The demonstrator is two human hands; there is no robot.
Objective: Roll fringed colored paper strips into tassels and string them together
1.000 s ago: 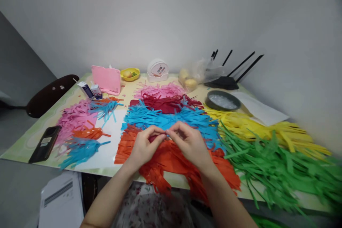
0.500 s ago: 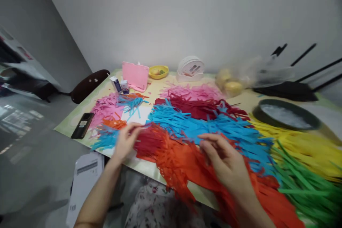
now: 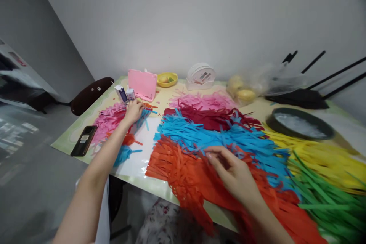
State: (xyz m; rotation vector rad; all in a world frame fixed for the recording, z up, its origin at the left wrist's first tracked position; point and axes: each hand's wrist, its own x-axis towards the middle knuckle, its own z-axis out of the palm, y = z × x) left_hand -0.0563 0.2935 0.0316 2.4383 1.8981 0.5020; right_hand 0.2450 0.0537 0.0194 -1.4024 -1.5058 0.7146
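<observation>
Phone point(image 3: 84, 140) left of paper strips point(image 3: 200, 137), dish point(image 3: 300, 124) right, fruit bowl point(image 3: 167, 79) behind.

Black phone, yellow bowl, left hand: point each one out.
black phone point(image 3: 84, 140), head view, middle of its upper face
yellow bowl point(image 3: 167, 84), head view, front wall below the rim
left hand point(image 3: 133, 111), head view, back of the hand

A plain pale grey wall point(image 3: 183, 15) is rising behind the pale green worktop point(image 3: 64, 143), soft even light falling across both. A dark brown chair point(image 3: 91, 89) is standing at the worktop's far left corner, while the glossy grey floor point(image 3: 25, 167) is catching reflections.
</observation>
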